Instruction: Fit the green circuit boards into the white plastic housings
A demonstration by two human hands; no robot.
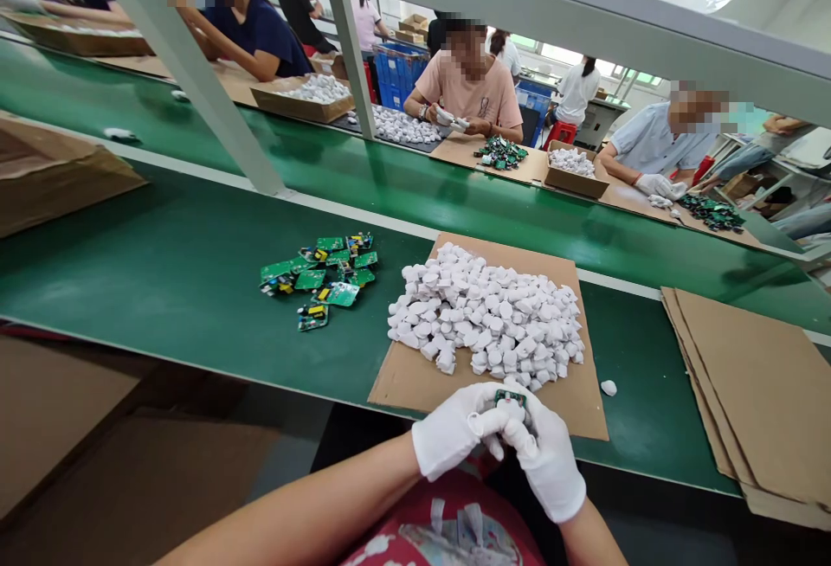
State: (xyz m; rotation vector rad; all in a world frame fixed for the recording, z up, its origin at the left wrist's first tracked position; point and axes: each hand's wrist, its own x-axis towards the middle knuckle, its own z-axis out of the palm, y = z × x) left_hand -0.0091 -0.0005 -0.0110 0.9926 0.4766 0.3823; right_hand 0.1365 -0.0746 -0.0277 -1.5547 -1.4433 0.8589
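Observation:
White gloves cover both of my hands, which meet in front of my chest at the near edge of the bench. My left hand [454, 429] and my right hand [549, 455] grip one small green circuit board [511, 395] between them. A white piece appears pressed against the board under my thumbs, though my fingers partly hide it. Just beyond my hands, a heap of small white pieces [493, 311] covers much of a cardboard sheet [415, 376]. To the left, several loose green circuit boards [312, 279] with yellow parts lie on the green bench top.
One white piece [608, 388] lies right of the sheet. Stacked cardboard sheets [753, 393] are at the right, and a cardboard box [58, 172] at the left. A metal post [188, 73] rises from the bench. Across the green belt [363, 181], several people handle similar parts.

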